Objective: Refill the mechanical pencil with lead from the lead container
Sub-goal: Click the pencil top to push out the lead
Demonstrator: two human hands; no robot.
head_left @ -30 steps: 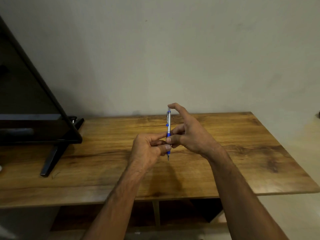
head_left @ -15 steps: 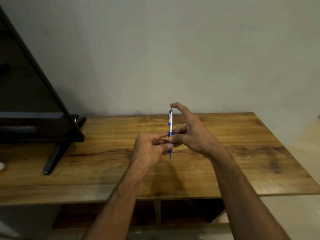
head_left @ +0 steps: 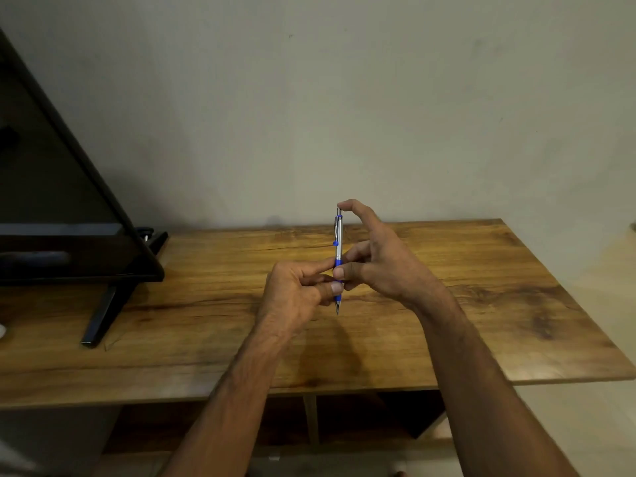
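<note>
We hold the mechanical pencil (head_left: 338, 256) upright above the desk (head_left: 447, 270), tip down. Our left hand (head_left: 299, 294) pinches its blue grip. Our right hand (head_left: 375, 259) fingers (head_left: 344, 271) close on the barrel, the forefinger arched onto the top cap.

Legible text, labels, brands, numbers, signs: none. Pencil (head_left: 338, 249): silver and blue barrel, no marking readable. Monitor (head_left: 62, 201): dark, no logo readable. Surface (head_left: 447, 304): wood grain only. Wall: blank.
</note>
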